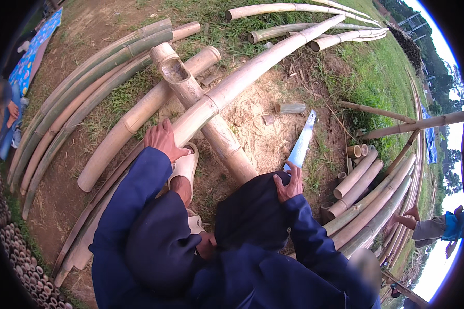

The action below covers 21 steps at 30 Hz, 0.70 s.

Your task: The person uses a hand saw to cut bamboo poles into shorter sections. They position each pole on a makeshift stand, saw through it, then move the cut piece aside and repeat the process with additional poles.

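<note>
Nearest, at one o'clock, the right hand (pixel 291 184) rests by the right knee (pixel 252 206) against a saw (pixel 300 145), though its handle is hidden, so I cannot tell whether the fingers grip it; at eleven, the left hand (pixel 162 142) grasps a bamboo pole's (pixel 258 74) cut end. Beyond, the pole crosses a notched log (pixel 222 138) toward one o'clock, leaving open, sawdust-strewn ground (pixel 255 123) beside the saw's edge, then grass (pixel 366 69).

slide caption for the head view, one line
Outdoors, a person's left hand rests on a bamboo pole laid across a bamboo support, right hand at the base of a saw blade.
</note>
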Each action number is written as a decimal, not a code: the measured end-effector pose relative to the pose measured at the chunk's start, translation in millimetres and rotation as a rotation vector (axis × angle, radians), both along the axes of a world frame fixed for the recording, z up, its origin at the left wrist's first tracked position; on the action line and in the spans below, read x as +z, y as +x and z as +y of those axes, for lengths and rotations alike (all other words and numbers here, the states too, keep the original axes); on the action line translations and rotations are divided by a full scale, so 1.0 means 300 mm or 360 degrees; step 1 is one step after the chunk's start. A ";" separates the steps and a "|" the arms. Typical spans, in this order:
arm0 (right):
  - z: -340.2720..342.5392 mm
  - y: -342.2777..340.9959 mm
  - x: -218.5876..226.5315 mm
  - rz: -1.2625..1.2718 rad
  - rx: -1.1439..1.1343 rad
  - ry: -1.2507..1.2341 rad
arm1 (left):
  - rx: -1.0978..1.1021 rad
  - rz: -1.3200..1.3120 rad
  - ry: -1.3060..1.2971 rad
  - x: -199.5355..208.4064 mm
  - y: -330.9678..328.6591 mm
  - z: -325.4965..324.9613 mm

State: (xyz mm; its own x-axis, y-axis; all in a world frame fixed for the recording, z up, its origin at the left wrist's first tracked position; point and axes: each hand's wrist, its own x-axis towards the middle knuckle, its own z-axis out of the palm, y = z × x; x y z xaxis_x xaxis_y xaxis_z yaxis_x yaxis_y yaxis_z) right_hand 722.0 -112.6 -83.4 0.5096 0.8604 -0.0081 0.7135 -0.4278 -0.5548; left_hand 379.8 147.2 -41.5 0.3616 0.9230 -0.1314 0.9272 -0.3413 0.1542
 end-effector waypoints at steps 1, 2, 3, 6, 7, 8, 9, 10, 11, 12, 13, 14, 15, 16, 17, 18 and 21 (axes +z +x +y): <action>-0.003 -0.003 0.007 -0.0012 -0.0034 -0.0053 | 0.0037 0.0135 -0.0162 -0.014 0.029 0.014; 0.000 -0.012 0.016 -0.0023 -0.0063 -0.0104 | 0.0113 0.0045 -0.0307 -0.037 0.034 0.030; 0.008 -0.019 0.025 -0.0031 -0.0086 -0.0152 | 0.0093 -0.0003 -0.0264 -0.052 0.038 0.037; 0.023 -0.034 0.038 -0.0204 0.0037 -0.0240 | 0.0017 -0.0097 -0.0197 -0.066 0.004 0.020; 0.027 -0.028 0.043 -0.0265 0.0076 -0.0268 | -0.0006 -0.0119 -0.0213 -0.074 -0.022 0.000; 0.013 -0.023 0.038 -0.0236 0.0091 -0.0266 | -0.0026 -0.0125 -0.0245 -0.075 -0.058 -0.037; -0.003 -0.015 0.044 -0.0260 0.0088 -0.0266 | 0.0010 -0.0137 -0.0307 -0.064 -0.110 -0.079; -0.016 -0.007 0.049 -0.0281 0.0089 -0.0266 | 0.0050 -0.0145 -0.0367 -0.045 -0.168 -0.130; -0.010 -0.012 0.051 -0.0278 0.0116 -0.0251 | 0.0074 -0.0167 -0.0312 -0.040 -0.267 -0.195; 0.000 -0.017 0.066 -0.0284 0.0141 -0.0266 | 0.0079 -0.0210 -0.0268 -0.061 -0.368 -0.254; 0.022 -0.019 0.079 -0.0333 0.0211 -0.0205 | 0.0072 -0.0210 -0.0163 -0.082 -0.473 -0.323; 0.062 -0.016 0.088 -0.0369 0.0292 -0.0151 | 0.0074 -0.0199 -0.0067 -0.095 -0.583 -0.396; 0.123 -0.011 0.097 -0.0399 0.0390 -0.0087 | 0.0067 -0.0145 -0.0070 -0.090 -0.691 -0.455; 0.186 -0.005 0.112 -0.0437 0.0469 -0.0008 | 0.0052 -0.0101 -0.0081 -0.094 -0.783 -0.506; 0.268 -0.008 0.131 -0.0465 0.0551 0.0083 | 0.0074 -0.0074 -0.0016 -0.093 -0.855 -0.552; 0.364 -0.022 0.156 -0.0509 0.0638 0.0176 | 0.0105 -0.0027 0.0052 -0.075 -0.923 -0.604; 0.622 -0.062 0.215 -0.0736 0.0917 0.0227 | 0.0278 0.0178 -0.0027 -0.039 -1.135 -0.748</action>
